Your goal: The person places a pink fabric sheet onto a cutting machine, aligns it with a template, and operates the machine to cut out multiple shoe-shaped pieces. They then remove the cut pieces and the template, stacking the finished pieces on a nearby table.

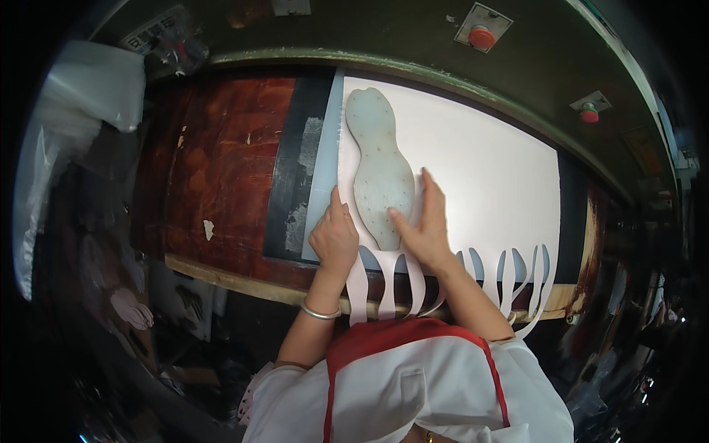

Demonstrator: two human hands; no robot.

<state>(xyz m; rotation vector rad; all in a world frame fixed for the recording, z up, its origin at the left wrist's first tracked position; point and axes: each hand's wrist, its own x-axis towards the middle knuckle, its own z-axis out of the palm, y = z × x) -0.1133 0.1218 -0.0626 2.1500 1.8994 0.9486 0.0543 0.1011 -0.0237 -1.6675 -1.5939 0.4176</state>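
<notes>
A long, waisted plate (378, 173), pale grey-green and dotted with small marks, lies on a smooth pale pink sheet (487, 170) near its left edge. Beside the plate's lower left side is my left hand (336, 235), its fingers mostly curled over the sheet's edge and the index finger pointing away from me. My right hand (428, 230) is at the plate's lower right, fingers stretched out and thumb touching the plate's top. Curved cut-outs leave narrow strips (357, 288) hanging from the sheet's near side.
Under the sheet are a light blue board (325, 166) and a black mat (284, 214). A worn reddish-brown surface (214, 155) spans the left. A green machine beam (369, 33) crosses the far side, carrying red buttons (481, 38). Clear plastic wrapping (103, 85) stands far left.
</notes>
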